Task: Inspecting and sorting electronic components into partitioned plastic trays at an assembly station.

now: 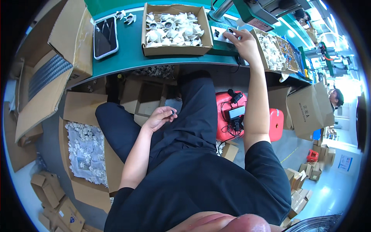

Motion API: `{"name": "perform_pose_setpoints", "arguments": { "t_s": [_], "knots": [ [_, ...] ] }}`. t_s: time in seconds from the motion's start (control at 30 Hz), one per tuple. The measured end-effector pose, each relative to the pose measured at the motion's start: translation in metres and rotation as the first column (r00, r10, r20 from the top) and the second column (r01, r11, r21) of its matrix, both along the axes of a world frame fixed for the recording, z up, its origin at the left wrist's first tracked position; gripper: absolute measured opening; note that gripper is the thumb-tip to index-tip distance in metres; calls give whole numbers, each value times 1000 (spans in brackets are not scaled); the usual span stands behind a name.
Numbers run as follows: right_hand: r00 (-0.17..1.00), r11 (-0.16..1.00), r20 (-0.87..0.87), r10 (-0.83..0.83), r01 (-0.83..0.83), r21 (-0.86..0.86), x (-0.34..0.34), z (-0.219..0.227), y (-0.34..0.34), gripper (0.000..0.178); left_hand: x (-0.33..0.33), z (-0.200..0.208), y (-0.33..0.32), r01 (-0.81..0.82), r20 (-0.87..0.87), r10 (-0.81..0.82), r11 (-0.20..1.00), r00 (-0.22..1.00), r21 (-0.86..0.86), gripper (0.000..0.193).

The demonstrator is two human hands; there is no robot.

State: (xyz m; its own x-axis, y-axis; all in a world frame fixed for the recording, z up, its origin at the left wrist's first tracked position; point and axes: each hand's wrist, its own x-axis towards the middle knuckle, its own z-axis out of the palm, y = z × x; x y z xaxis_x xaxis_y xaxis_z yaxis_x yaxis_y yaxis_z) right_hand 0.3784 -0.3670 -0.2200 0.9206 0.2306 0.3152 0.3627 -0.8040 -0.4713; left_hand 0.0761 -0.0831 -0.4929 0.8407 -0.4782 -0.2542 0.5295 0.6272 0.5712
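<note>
R hand (pixel 242 41) pinches a dark round pc (pixel 230 31) o/ green bench (pixel 130 46); L hand (pixel 159 118), lower, grips tiny blk pc (pixel 172 113).

This looks like a factory workshop — an assembly floor. A green workbench (pixel 129 50) carries a bench machine (pixel 251 17) and an open carton (pixel 176 50) heaped with white bladed parts (pixel 155 36); further machines (pixel 326 58) stand beyond, near another person (pixel 337 98) — and cardboard boxes (pixel 297 179) crowd the floor (pixel 288 147).
</note>
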Motion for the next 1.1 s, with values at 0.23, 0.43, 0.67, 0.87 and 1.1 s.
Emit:
{"name": "perform_pose_setpoints", "arguments": {
  "t_s": [0.23, 0.43, 0.67, 0.87, 1.1],
  "knots": [
    [852, 748, 295, -433, 522, -410, 65, 18, -141, 57, -1, -1, 0, -7, -24, 7, 1000, 1000, 4, 32],
    [885, 794, 8, -466, 422, -438, 102, 5, -182, 50, 6, -3, -8, 41, -43, -39, 998, 998, 40, 33],
    [908, 914, 235, -347, 383, -133, 80, 31, -173, 47, 0, -5, -7, 34, -62, -30, 997, 998, 72, 33],
    [918, 650, -260, 299, 3, 760, 27, 4, -72, 45, 3, -10, -9, 58, -78, -50, 993, 996, 106, 30],
    [803, 644, -408, 435, 39, 764, 27, -1, -17, 38, 1, -14, -10, 65, -75, -55, 988, 996, 137, 36]
  ]
}}
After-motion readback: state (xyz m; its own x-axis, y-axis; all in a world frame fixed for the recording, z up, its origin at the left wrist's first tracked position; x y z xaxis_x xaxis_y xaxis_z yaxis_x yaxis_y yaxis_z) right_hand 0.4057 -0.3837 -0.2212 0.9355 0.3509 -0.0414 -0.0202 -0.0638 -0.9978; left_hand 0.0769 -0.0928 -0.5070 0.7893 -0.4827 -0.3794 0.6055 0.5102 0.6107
